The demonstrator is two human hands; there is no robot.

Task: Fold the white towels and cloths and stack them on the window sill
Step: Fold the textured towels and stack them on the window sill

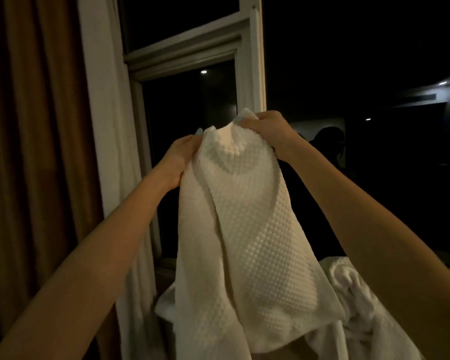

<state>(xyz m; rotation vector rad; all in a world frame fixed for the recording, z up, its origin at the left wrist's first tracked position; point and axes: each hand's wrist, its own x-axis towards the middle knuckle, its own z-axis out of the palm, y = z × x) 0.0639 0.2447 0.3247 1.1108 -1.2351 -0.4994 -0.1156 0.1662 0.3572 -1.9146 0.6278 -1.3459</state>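
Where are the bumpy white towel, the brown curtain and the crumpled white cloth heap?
bumpy white towel (247, 229), head view, middle of its hanging dimpled face.
brown curtain (31, 126), head view, a fold at far left.
crumpled white cloth heap (353, 294), head view, its rumpled top at lower right.

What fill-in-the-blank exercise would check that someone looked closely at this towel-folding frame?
1. The left hand and right hand grip the white waffle-textured towel by its ___ edge.
2. The brown curtain hangs on the person's ___ side.
3. Behind the towel stands a dark ___ with a white frame.

Missing words: top; left; window.
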